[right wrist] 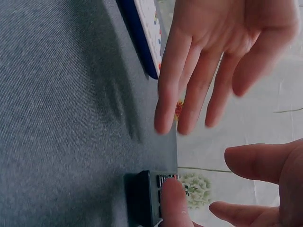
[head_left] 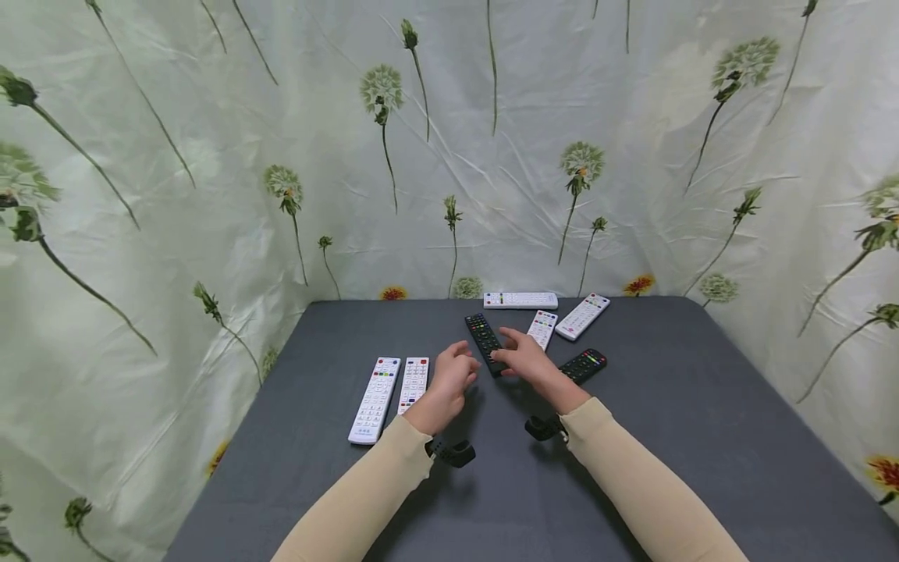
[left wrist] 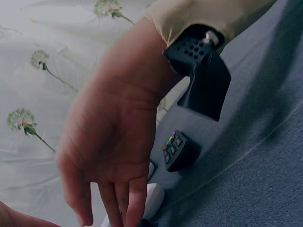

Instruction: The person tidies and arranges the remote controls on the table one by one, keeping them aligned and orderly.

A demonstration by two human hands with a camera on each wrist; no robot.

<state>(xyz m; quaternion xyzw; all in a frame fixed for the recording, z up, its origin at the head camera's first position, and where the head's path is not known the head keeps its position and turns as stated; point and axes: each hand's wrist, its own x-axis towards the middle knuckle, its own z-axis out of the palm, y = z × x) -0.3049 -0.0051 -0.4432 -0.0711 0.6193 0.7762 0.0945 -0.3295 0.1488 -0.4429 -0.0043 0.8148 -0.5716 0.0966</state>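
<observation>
Nearest, both hands meet over the grey cloth tabletop (head_left: pixel 702 437). Right hand (head_left: pixel 523 361) touches the near end of the black remote (head_left: pixel 483 338), grip spread, one fingertip pressed on its keys. Left hand (head_left: pixel 453 378) hovers just left, fingers loosely open, holding nothing. Remote is a slim matte plastic bar, long axis running away from the person, tilted slightly left.

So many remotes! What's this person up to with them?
A person in beige sleeves sits at a grey table strewn with remotes. The right hand rests its fingers on a black remote near the middle, while the left hand hovers open just beside it. Two white remotes lie side by side at the left; three more white remotes and a second black one lie scattered at the back and right.
</observation>
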